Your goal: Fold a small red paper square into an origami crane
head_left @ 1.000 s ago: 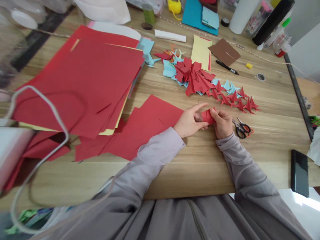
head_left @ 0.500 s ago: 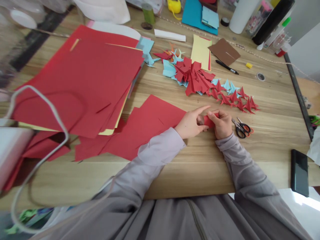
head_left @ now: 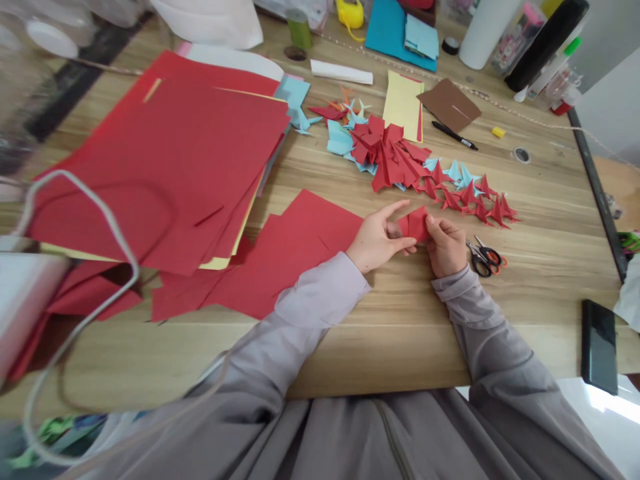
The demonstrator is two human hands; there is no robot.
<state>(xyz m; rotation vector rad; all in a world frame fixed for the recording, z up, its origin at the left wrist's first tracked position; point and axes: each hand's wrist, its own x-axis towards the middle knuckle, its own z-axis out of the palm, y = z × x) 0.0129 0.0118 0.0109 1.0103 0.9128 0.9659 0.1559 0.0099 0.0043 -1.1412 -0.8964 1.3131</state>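
Observation:
Between my hands is a small folded piece of red paper (head_left: 415,225), creased across its face. My left hand (head_left: 379,239) pinches its left side, thumb in front and index finger stretched out above. My right hand (head_left: 447,245) grips its right edge between thumb and fingers. Red paper sheets (head_left: 310,233) lie flat just left of my left hand. Scissors (head_left: 485,258) with black and orange handles rest right of my right hand. Beyond my hands are a heap of folded red paper pieces (head_left: 387,153) and rows of small pointed red paper figures (head_left: 467,193).
A tall stack of red sheets (head_left: 165,173) covers the left side, with a white cable (head_left: 113,227) looping in front. Yellow paper (head_left: 403,107), brown paper (head_left: 447,103) and a black pen (head_left: 454,135) lie at the back. A phone (head_left: 599,347) sits at the right front edge.
The red paper has been turned, so more of its folded face shows. My left hand has shifted slightly left, and its index finger now points higher.

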